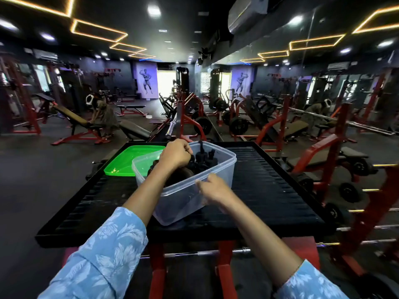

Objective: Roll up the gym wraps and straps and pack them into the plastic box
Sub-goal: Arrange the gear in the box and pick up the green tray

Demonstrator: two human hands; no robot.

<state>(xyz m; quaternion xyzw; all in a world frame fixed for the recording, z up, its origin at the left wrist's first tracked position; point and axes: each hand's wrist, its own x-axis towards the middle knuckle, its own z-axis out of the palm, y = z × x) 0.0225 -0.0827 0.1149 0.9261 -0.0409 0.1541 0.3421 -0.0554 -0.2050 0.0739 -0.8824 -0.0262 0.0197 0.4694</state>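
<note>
A clear plastic box point(224, 169) stands tilted on a black ribbed platform point(269, 190). Inside it lie several rolled black wraps and straps point(205, 160). My left hand point(176, 154) reaches into the box from above, fingers curled round a black rolled strap at the box's far left side. My right hand point(212, 192) pinches the near rim of the box. Much of the box's contents is hidden behind my left hand and forearm.
A green lid point(123, 161) lies upside down on the platform just left of the box. Red gym machines and weight plates point(349, 192) stand to the right, benches to the left. A person point(103, 115) bends over a bench at the far left.
</note>
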